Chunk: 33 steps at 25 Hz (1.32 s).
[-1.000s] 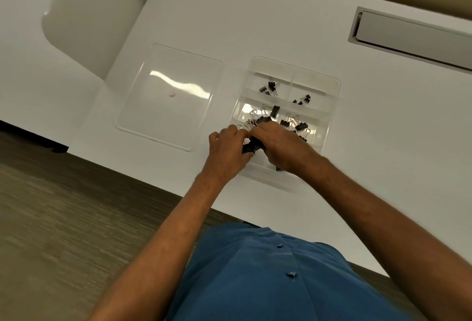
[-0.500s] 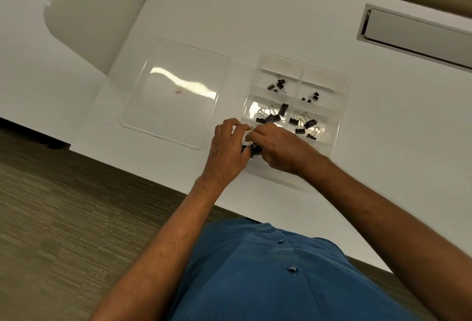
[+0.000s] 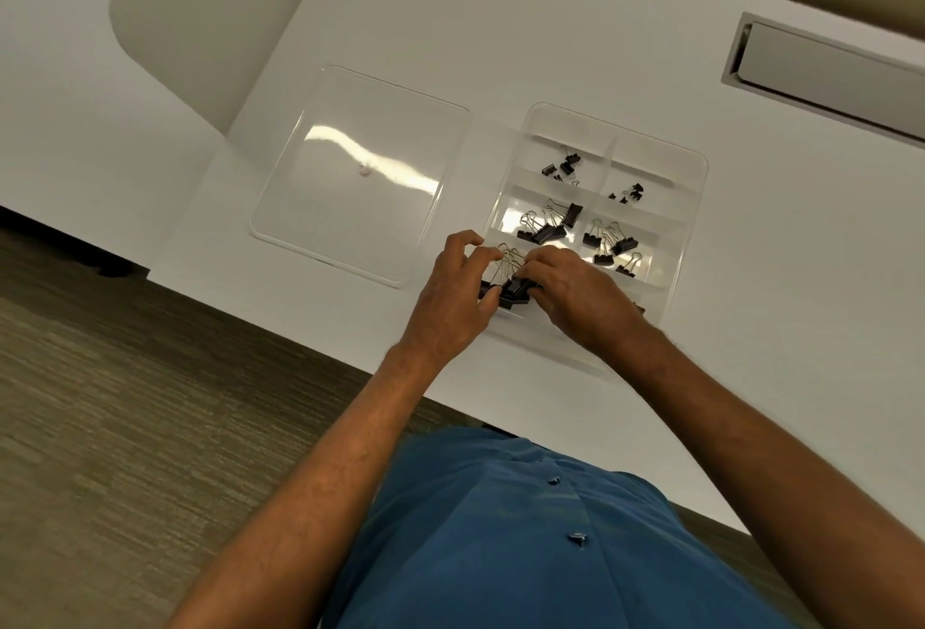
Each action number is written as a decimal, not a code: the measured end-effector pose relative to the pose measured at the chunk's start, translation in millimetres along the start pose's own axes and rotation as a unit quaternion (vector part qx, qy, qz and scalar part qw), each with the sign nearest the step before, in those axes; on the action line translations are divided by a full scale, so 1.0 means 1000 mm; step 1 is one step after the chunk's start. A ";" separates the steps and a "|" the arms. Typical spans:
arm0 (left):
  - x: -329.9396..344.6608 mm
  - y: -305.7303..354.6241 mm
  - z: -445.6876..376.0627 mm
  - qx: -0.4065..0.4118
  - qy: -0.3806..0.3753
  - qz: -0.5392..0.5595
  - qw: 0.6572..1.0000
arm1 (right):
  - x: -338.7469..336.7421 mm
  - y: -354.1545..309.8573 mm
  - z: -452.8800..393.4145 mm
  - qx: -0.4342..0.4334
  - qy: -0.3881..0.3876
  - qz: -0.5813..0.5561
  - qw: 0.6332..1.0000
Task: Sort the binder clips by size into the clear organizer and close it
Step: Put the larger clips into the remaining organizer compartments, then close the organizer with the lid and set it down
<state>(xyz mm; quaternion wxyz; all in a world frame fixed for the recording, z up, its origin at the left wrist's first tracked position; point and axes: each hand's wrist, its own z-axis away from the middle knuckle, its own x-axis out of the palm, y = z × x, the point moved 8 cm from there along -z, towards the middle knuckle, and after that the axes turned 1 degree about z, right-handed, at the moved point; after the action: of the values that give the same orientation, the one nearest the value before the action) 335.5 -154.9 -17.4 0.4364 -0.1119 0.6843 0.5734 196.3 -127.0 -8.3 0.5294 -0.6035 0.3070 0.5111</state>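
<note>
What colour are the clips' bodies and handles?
Black bodies with silver wire handles, seen in the head view on the clips in the organizer.

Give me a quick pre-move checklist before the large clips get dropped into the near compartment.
1. Large binder clips held by both the left hand and right hand: ok.
2. Hands over the near-left compartment of the clear organizer: ok.
3. Four far compartments each hold similar-sized clips: ok.
4. Near-right compartment contents: cannot tell, hidden by the right hand.
5. Lid closed on the organizer: not ok, it lies flat beside it.
6. Loose clips on the white table: ok, none visible.
</note>
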 end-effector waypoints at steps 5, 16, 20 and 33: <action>-0.029 -0.025 -0.002 -0.035 0.054 0.048 0.997 | -0.032 0.005 -0.011 0.075 0.080 -0.110 0.988; -0.143 -0.163 -0.024 -0.214 0.201 -0.028 0.955 | 0.001 -0.071 -0.113 0.162 -0.072 -0.382 0.907; -0.150 -0.209 -0.037 -0.303 0.130 -0.098 0.939 | 0.038 -0.070 -0.128 0.317 -0.107 -0.523 0.784; -0.175 -0.216 -0.061 -0.480 0.132 -0.006 0.867 | 0.068 -0.062 -0.149 0.423 -0.061 -0.683 0.592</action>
<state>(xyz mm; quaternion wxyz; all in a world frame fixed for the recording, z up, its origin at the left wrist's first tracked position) 552.4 -338.7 -41.2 0.2377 -0.3868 0.3749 0.8083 316.0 -241.5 -64.2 0.9368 -0.3119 -0.0460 -0.1518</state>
